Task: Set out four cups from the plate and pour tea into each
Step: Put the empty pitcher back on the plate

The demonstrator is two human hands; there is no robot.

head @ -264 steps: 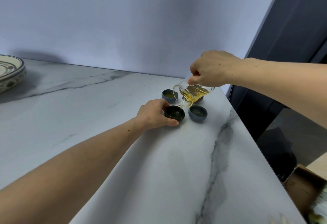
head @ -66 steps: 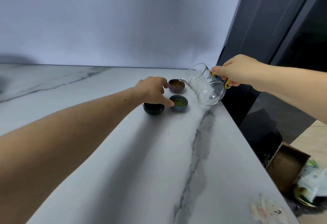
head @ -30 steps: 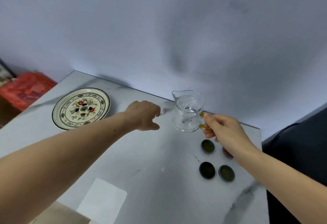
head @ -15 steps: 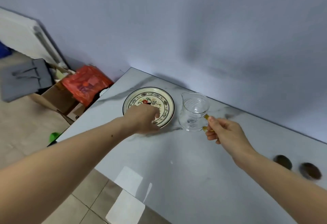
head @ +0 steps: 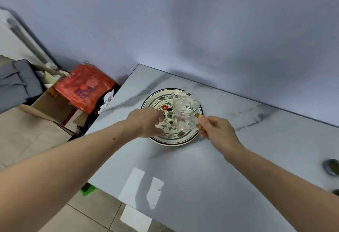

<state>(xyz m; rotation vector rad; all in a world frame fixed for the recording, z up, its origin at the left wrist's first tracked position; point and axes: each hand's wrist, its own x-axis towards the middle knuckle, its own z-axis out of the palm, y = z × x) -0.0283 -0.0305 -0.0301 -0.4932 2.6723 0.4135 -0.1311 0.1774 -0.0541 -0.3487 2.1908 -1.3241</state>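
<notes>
My right hand (head: 217, 130) pinches the amber handle of an empty clear glass pitcher (head: 185, 111), which hangs upright over the flowered plate (head: 176, 139) near the table's left end. My left hand (head: 146, 122) hovers at the plate's left rim with fingers curled and nothing in it. One small cup (head: 332, 166) with dark tea in it shows blurred at the far right edge of the marble table (head: 192, 176). The other cups lie outside the view.
The table's left and front edges drop to a tiled floor. Beside the left end stand a red plastic bag (head: 83, 87), cardboard boxes (head: 49, 103) and a grey cloth (head: 16, 83). A plain wall runs behind the table.
The view swung left from the filled cups. My right hand has carried the empty pitcher to above the plate, and my left hand moved along to the plate's rim.
</notes>
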